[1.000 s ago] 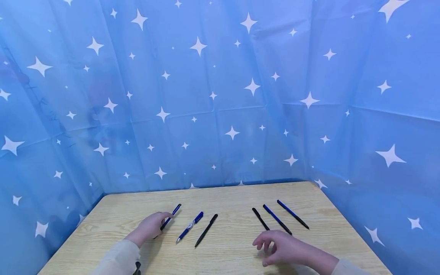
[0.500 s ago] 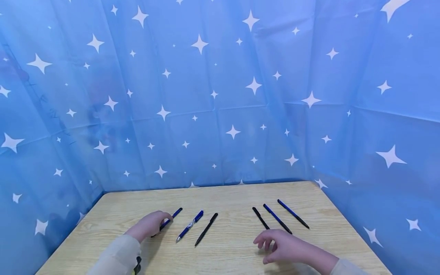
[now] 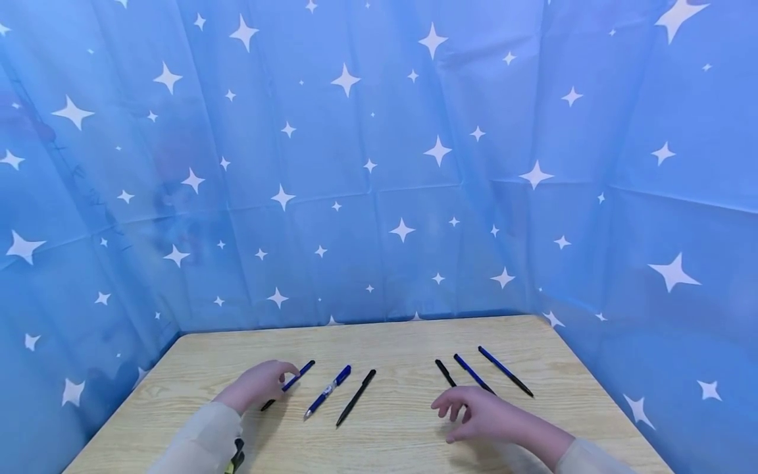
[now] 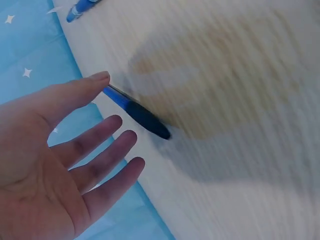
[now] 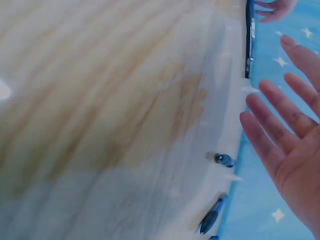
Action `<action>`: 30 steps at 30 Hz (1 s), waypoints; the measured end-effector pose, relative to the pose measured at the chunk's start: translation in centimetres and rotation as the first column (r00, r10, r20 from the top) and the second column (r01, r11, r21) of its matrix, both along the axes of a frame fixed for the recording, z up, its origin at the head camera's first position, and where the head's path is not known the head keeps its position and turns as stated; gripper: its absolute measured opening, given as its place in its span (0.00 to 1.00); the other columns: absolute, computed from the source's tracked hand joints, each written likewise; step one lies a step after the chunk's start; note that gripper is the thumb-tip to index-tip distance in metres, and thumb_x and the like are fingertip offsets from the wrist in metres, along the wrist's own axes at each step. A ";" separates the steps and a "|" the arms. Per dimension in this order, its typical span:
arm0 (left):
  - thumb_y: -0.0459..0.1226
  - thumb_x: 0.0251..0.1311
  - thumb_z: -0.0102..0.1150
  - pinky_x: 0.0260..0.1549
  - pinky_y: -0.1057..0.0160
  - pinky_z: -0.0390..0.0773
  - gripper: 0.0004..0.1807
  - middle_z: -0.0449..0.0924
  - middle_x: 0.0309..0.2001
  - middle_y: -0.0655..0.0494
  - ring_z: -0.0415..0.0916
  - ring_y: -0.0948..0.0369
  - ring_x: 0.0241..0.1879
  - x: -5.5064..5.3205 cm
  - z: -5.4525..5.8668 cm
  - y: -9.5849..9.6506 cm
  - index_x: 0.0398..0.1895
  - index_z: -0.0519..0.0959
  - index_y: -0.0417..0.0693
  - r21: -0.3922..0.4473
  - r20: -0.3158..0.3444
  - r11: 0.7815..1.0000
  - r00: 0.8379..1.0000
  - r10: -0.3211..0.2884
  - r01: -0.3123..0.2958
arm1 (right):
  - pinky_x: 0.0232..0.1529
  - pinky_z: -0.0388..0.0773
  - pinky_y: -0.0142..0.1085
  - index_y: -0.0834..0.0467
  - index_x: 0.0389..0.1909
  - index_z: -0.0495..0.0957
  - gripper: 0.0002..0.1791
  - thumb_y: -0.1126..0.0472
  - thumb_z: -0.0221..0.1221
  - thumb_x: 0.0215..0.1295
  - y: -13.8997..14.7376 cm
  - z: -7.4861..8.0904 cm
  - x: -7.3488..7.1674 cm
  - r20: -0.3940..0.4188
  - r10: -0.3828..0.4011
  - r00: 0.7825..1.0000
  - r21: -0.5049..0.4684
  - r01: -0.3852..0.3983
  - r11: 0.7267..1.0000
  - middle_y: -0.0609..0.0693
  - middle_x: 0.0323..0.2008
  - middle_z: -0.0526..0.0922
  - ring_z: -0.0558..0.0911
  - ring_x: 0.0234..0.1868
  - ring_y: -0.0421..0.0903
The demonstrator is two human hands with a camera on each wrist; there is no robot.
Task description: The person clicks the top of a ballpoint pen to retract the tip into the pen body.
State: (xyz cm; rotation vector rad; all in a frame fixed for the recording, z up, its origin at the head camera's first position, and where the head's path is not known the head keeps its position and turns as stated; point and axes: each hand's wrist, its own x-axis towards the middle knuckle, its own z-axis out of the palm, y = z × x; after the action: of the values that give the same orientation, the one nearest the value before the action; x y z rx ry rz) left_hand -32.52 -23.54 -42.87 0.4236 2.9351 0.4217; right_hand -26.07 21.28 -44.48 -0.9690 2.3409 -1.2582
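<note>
My left hand (image 3: 257,383) is over a blue pen with black ends (image 3: 306,368) lying slanted on the table. In the left wrist view its fingers are spread, and the thumb overlaps the far end of that pen; whether it touches cannot be told. To its right lie a blue-and-white pen (image 3: 328,393) and a black pen (image 3: 356,398). My right hand (image 3: 482,415) hovers with loose fingers, holding nothing. Just beyond it are a black pen (image 3: 445,372) and a blue pen (image 3: 474,373), their near ends hidden by the hand, plus another blue-and-black pen (image 3: 506,372).
The pale wooden table (image 3: 403,342) carries the pens in two groups, left and right, with bare wood between. A blue star-patterned curtain (image 3: 379,197) hangs behind the table and along both sides.
The leftmost pen has turned a little, lying flatter across the table, and my left hand's fingers have eased away from it. My right hand has shifted slightly left and away from me.
</note>
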 end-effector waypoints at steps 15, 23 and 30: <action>0.34 0.49 0.74 0.36 0.49 0.75 0.29 0.78 0.37 0.51 0.74 0.55 0.35 0.3 0.5 3.8 0.57 0.76 0.47 0.085 -0.012 0.989 0.993 -0.122 0.122 | 0.39 0.79 0.34 0.58 0.55 0.78 0.24 0.61 0.70 0.58 -2.4 -0.3 -1.7 -0.027 -0.032 0.999 0.055 0.033 0.998 0.50 0.44 0.80 0.80 0.42 0.47; 0.36 0.49 0.75 0.31 0.55 0.73 0.29 0.75 0.33 0.54 0.71 0.59 0.30 0.3 -0.5 4.6 0.56 0.75 0.48 0.158 0.068 0.965 0.973 -0.221 0.209 | 0.40 0.79 0.35 0.59 0.56 0.78 0.24 0.60 0.70 0.58 -4.0 -0.3 -2.3 -0.042 -0.034 0.999 0.073 0.037 0.997 0.49 0.44 0.81 0.80 0.42 0.46; 0.32 0.41 0.79 0.31 0.58 0.73 0.30 0.73 0.31 0.54 0.69 0.62 0.29 0.2 -1.3 5.0 0.52 0.77 0.50 0.178 0.070 0.947 0.957 -0.283 0.267 | 0.41 0.79 0.35 0.58 0.56 0.78 0.25 0.60 0.70 0.58 -5.1 -0.3 -2.8 -0.017 -0.042 0.999 0.081 0.043 0.996 0.48 0.44 0.81 0.80 0.42 0.45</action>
State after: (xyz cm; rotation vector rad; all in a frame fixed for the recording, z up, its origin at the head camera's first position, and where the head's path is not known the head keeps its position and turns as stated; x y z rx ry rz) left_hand -32.36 -18.58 -44.13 0.8001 2.7028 0.6310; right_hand -28.85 16.15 -44.79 -0.9104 2.4160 -1.1645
